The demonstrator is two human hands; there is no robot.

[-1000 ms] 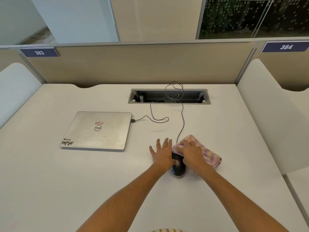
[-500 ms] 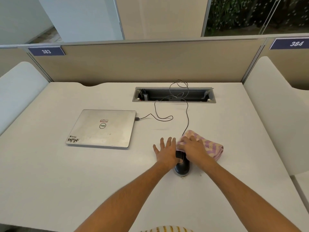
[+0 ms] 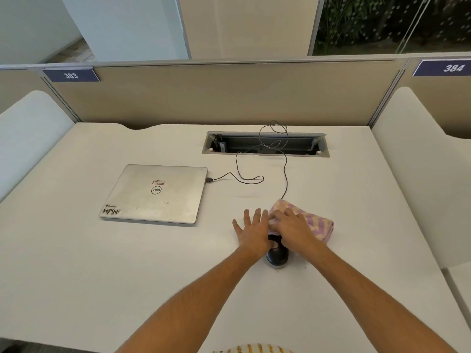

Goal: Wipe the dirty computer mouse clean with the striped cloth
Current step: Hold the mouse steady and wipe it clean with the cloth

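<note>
A black wired computer mouse [image 3: 277,257] lies on the white desk [image 3: 102,263], only its near end showing below my hands. The folded pink, purple and cream striped cloth [image 3: 314,221] rests over the mouse's far end and on the desk to its right. My right hand [image 3: 293,229] presses down on the cloth's left part, fingers curled onto it. My left hand [image 3: 252,231] lies flat beside the mouse on its left, fingers spread, thumb against the mouse's side. A few crumbs sit on the desk around the mouse.
A closed silver laptop [image 3: 155,193] lies to the left, a thin black cable [image 3: 238,174] plugged into its right edge. The mouse cord [image 3: 286,171] runs back to an open cable tray [image 3: 265,143]. Beige partitions and white side panels enclose the desk.
Both hands and the cloth stay over the mouse with almost no shift; the head camera has drifted slightly, moving the scene a little right in view.
</note>
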